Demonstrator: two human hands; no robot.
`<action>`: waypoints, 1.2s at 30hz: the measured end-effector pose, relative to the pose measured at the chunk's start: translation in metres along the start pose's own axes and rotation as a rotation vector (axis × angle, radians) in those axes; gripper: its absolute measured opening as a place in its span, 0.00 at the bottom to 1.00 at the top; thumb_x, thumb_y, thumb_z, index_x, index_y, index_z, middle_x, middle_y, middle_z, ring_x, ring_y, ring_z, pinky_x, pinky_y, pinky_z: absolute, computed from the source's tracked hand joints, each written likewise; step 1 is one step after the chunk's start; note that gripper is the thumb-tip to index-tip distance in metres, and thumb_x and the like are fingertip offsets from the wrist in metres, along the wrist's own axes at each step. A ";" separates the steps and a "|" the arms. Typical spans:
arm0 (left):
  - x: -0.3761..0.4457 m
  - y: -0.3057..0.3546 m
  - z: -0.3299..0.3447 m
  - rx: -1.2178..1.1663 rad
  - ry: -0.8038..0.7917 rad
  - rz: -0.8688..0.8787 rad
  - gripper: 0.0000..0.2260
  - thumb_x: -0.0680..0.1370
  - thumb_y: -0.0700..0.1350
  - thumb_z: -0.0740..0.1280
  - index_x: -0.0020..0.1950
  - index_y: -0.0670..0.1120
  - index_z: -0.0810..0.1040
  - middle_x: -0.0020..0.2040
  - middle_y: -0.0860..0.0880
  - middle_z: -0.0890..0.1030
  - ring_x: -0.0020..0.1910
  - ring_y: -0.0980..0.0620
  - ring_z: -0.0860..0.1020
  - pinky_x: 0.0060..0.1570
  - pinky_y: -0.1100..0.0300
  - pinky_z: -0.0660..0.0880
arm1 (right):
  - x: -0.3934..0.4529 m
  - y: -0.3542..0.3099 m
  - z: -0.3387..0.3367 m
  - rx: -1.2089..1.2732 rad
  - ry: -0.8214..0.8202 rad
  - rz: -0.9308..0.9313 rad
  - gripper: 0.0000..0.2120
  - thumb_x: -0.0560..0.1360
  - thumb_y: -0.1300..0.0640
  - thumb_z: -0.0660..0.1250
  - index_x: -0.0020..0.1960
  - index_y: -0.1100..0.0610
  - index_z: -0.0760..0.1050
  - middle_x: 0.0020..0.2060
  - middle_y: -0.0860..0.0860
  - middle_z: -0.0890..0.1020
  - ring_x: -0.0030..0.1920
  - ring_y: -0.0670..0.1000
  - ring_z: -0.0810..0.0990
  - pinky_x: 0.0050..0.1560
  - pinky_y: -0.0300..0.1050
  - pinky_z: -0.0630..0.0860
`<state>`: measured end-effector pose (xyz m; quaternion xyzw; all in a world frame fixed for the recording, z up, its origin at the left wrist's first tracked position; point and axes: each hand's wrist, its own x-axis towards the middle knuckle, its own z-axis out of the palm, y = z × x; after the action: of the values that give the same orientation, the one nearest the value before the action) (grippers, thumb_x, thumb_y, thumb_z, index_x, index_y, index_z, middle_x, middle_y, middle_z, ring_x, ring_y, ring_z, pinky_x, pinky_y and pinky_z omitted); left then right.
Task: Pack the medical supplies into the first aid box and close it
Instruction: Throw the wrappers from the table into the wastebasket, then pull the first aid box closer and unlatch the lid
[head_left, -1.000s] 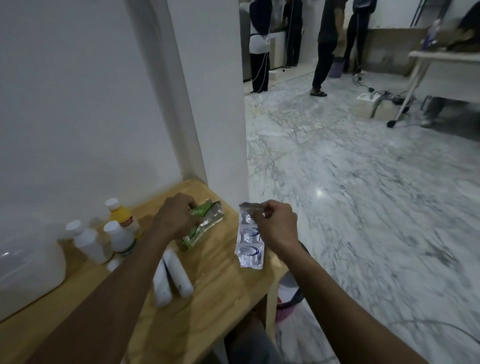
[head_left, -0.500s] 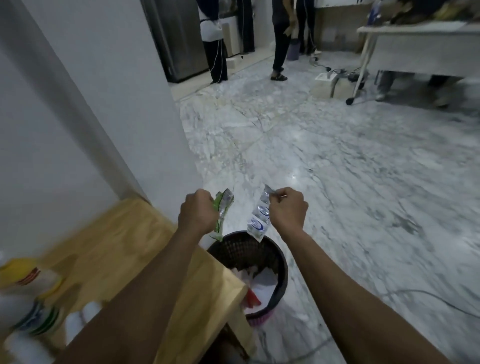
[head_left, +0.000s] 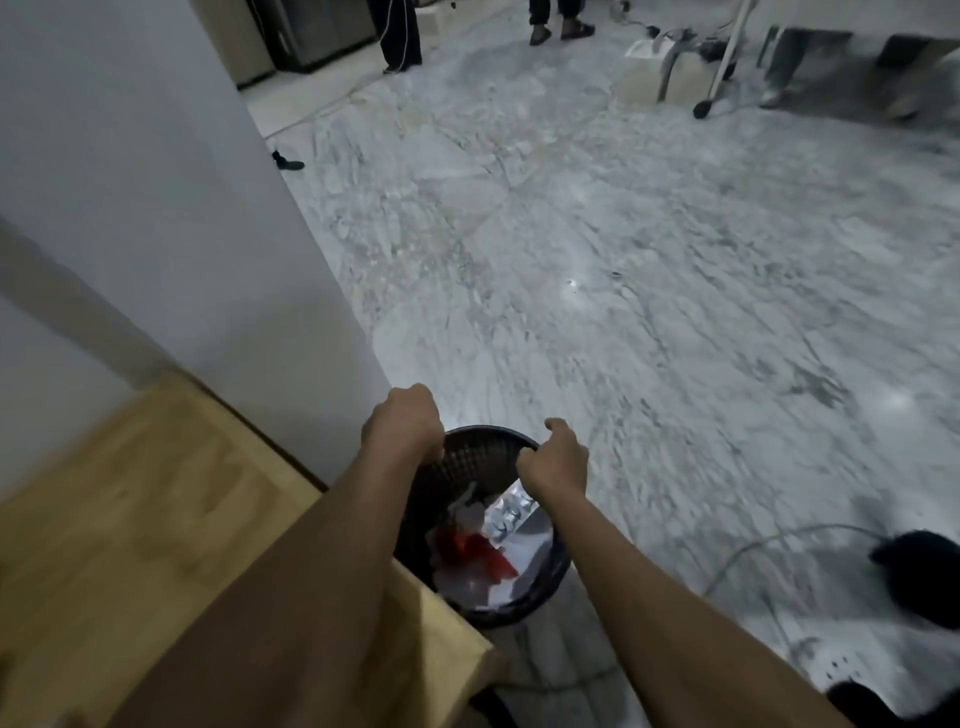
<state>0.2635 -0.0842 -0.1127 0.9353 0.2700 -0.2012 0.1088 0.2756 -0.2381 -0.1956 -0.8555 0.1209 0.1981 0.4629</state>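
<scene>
My right hand (head_left: 556, 457) hovers over a black mesh waste bin (head_left: 556, 577) on the floor, fingers curled downward. A silver and blue blister pack (head_left: 506, 514) hangs tilted inside the bin's mouth, its top edge right at my fingertips; whether the fingers still pinch it is unclear. My left hand (head_left: 405, 426) is curled like a fist above the bin's left rim. The green packet is hidden, so I cannot say if that hand holds it. Neither the first aid box nor the bottles are in sight.
The bin holds white paper and red scraps (head_left: 478, 556). A wooden table (head_left: 156, 519) fills the lower left beside a white wall corner (head_left: 208, 234). Marble floor (head_left: 675, 312) stretches ahead; people's legs (head_left: 558, 23) and a table frame (head_left: 722, 62) stand far off. A cable (head_left: 769, 540) trails at right.
The view swung away from the table and down to the bin. Both hands dropped from above the bin to its rim. The blister pack went into its mouth and the green packet left sight.
</scene>
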 end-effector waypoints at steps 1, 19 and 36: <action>0.001 -0.002 0.000 0.011 -0.011 0.003 0.17 0.71 0.45 0.74 0.48 0.45 0.66 0.51 0.45 0.74 0.52 0.41 0.77 0.44 0.54 0.72 | 0.001 0.000 0.000 -0.011 -0.018 0.007 0.28 0.77 0.63 0.62 0.75 0.57 0.62 0.62 0.59 0.77 0.62 0.57 0.73 0.49 0.45 0.69; -0.128 -0.039 -0.077 -0.199 0.339 0.057 0.22 0.75 0.54 0.68 0.66 0.47 0.71 0.63 0.45 0.74 0.59 0.43 0.76 0.47 0.54 0.70 | -0.109 -0.079 -0.036 0.152 -0.055 -0.264 0.22 0.77 0.55 0.65 0.69 0.56 0.71 0.64 0.58 0.78 0.65 0.57 0.75 0.61 0.46 0.70; -0.374 -0.198 -0.088 -0.467 0.893 0.015 0.15 0.77 0.52 0.64 0.62 0.50 0.76 0.57 0.48 0.81 0.60 0.47 0.75 0.56 0.48 0.76 | -0.358 -0.145 -0.007 0.265 -0.306 -0.776 0.12 0.72 0.54 0.67 0.55 0.48 0.80 0.45 0.51 0.85 0.46 0.51 0.84 0.50 0.56 0.83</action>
<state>-0.1070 -0.0645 0.1105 0.8826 0.3212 0.2854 0.1906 0.0138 -0.1569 0.0772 -0.7315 -0.2551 0.1168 0.6215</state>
